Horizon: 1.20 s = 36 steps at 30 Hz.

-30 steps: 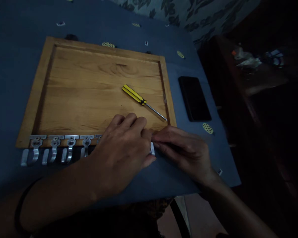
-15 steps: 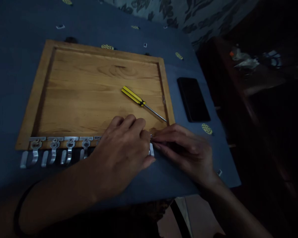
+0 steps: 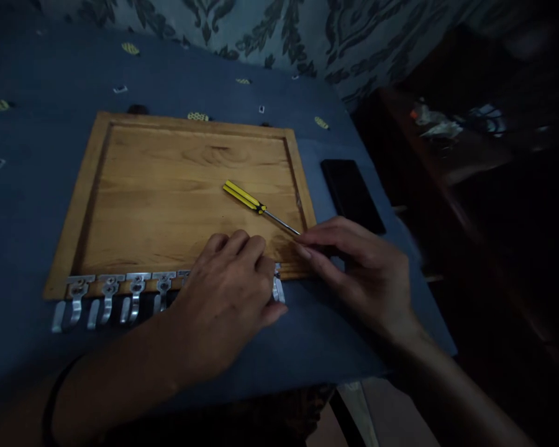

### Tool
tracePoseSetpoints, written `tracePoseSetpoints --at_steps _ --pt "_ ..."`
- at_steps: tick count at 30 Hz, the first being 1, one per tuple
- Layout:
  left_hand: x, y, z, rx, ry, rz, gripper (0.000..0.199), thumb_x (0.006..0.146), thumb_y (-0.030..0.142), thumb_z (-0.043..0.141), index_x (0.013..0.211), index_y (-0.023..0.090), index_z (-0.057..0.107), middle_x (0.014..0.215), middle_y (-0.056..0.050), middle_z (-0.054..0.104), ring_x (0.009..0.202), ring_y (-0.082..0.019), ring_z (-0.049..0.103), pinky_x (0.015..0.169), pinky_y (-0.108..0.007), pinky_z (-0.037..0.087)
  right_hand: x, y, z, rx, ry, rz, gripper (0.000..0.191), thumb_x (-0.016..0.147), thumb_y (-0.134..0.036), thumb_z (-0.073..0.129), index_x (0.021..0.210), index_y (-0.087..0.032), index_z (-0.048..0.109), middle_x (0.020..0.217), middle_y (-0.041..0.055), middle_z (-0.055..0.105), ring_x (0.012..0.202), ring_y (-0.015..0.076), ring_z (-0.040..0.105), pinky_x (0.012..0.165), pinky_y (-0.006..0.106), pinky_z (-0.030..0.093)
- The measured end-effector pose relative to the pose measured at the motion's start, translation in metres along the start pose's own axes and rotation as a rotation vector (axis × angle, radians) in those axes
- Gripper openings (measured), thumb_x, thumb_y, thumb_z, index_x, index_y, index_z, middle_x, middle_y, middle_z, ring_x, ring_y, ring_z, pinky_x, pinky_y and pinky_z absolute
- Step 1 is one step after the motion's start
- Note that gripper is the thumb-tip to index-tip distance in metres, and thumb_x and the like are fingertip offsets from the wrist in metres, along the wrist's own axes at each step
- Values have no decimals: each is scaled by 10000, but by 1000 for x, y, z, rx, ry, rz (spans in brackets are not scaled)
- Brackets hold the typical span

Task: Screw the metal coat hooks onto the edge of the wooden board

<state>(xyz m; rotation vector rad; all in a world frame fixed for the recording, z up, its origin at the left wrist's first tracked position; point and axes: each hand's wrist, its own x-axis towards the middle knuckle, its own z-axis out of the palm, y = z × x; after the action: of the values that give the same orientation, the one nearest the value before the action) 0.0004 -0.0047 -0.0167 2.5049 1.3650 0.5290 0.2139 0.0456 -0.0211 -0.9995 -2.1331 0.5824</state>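
My left hand (image 3: 228,292) is closed over the near edge of a framed wooden board (image 3: 168,205), its fingers pressing on a metal hook (image 3: 278,288) that shows only in part past the knuckles. My right hand (image 3: 358,267) has its thumb and forefinger at the shaft tip of a screwdriver (image 3: 245,195), which lies on the board with its yellow-and-black handle pointing to the far left. The very tip is hidden by the fingers. Left of my left hand, several more metal hooks (image 3: 137,292) line the near edge, screws showing in their plates.
A dark phone (image 3: 353,194) lies right of the board on the blue patterned tablecloth (image 3: 28,223). Past the table's right edge, a dark wooden surface (image 3: 475,155) carries crumpled clear plastic (image 3: 435,121). A patterned wall covering (image 3: 261,34) rises behind the table.
My right hand has moved from the hook beside my left hand up to the screwdriver's tip. My left hand keeps its place on the board's edge. The view has shifted slightly.
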Motion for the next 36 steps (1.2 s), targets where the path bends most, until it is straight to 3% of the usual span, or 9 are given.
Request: tracePoseSetpoints --at_steps 5,9,13,17,22,26,29,33,36 --pt "4 1 -4 13 -125 -45 347 904 406 849 1065 113 758 1041 -99 718 1020 -320 655 874 -479 532 40 6 12 -92 -103 -98 159 1012 -219 671 1123 -194 783 1002 60 769 846 165 719 739 300 582" --pt "6 1 -5 26 -182 -72 361 926 434 821 1092 117 774 1059 -109 726 1060 -325 642 915 -486 526 65 12 35 -259 -172 12 276 941 -261 757 1204 -178 768 1128 91 747 907 210 714 750 323 522" --pt "6 1 -5 32 -185 -78 366 945 437 797 1124 118 779 1054 -109 723 1057 -322 636 932 -487 517 75 10 51 -402 -272 128 300 973 -278 693 1256 -193 746 1154 110 726 983 267 696 754 346 462" --pt "7 0 -5 36 -189 -76 361 944 443 797 1084 110 782 1016 -106 716 1024 -312 632 920 -473 511 74 11 50 -387 -287 128 229 997 -256 636 1185 -171 737 1116 116 730 990 270 697 775 354 473" --pt "5 -2 -5 56 -139 -36 310 948 422 793 1035 127 762 1003 -88 703 1016 -290 622 903 -440 513 59 6 28 -39 71 23 106 1003 -311 667 1073 -231 673 1022 49 723 843 188 688 764 339 559" --pt "4 -2 -4 36 -127 -39 304 935 413 810 1026 128 754 1030 -90 707 1021 -297 633 907 -458 524 33 -16 12 273 341 166 136 988 -393 729 1053 -298 657 979 8 701 628 120 620 509 278 535" --pt "3 -2 -3 33 -120 -42 308 922 412 825 1017 128 754 1035 -94 711 1037 -314 646 902 -472 533 12 -28 11 354 516 196 161 972 -394 759 1103 -313 710 954 11 712 594 116 596 464 271 537" --pt "1 -3 -3 43 -80 -26 279 921 385 827 1002 131 745 1025 -90 714 1019 -304 652 870 -448 535 -9 -30 18 361 636 211 206 946 -399 794 1090 -272 717 960 36 732 548 118 585 434 287 528" --pt "0 -4 -2 52 -56 -17 281 909 370 840 1019 131 743 1039 -88 724 1014 -295 652 865 -432 530 -13 -31 21 339 634 226 234 949 -457 783 1087 -291 692 935 39 733 603 163 646 442 313 555"
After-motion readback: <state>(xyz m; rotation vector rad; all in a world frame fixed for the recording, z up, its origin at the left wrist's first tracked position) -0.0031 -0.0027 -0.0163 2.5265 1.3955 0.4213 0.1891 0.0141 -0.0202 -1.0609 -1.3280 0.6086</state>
